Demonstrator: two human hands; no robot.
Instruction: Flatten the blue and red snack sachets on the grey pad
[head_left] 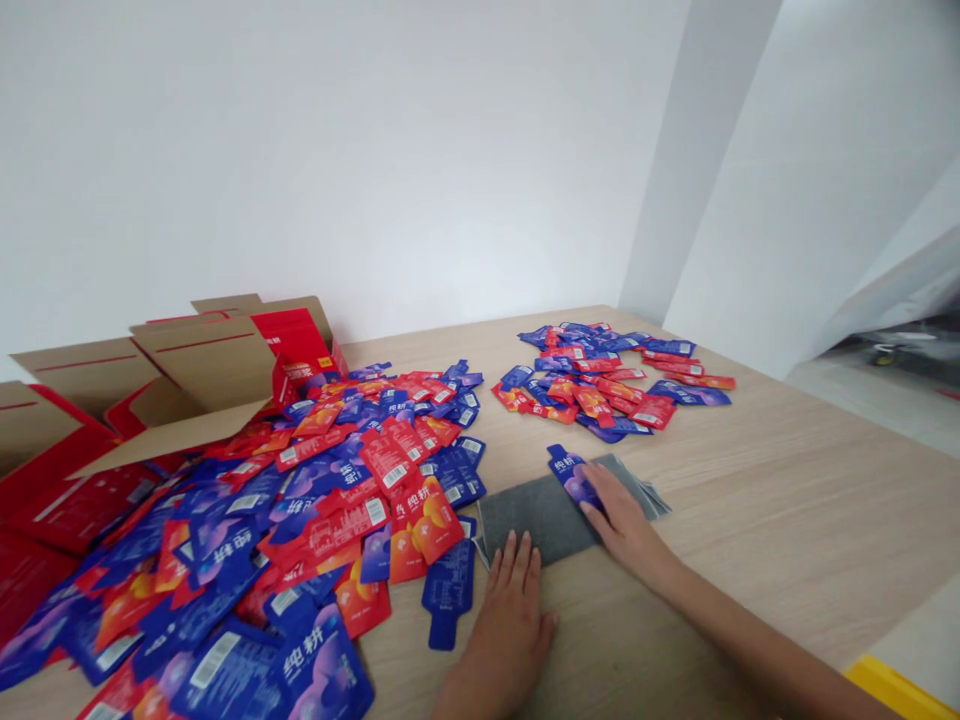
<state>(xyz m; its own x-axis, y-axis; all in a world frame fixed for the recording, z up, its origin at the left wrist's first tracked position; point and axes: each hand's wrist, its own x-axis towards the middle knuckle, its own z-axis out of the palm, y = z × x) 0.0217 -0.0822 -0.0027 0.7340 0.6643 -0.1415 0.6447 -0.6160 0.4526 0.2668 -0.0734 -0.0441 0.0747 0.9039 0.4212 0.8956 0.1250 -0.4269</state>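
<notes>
A folded grey cloth (551, 518) lies on the wooden table in front of me. My left hand (514, 610) rests on the near left end of it, fingers stretched out flat and nothing held. Over the cloth's far middle, my right hand (619, 515) has its fingers and thumb on the right side of a blue pouch (571, 476) with purple fruit printed on it. Part of this pouch is hidden under the fingers. Just left of my left hand lies another blue pouch (450, 590), back side up.
A large heap of red and blue pouches (307, 500) spreads over the table's left side. Open red cardboard boxes (202, 360) stand behind it. A smaller pile of pouches (592, 375) lies at the back right, near the wall (450, 150). Something yellow (900, 690) shows at bottom right.
</notes>
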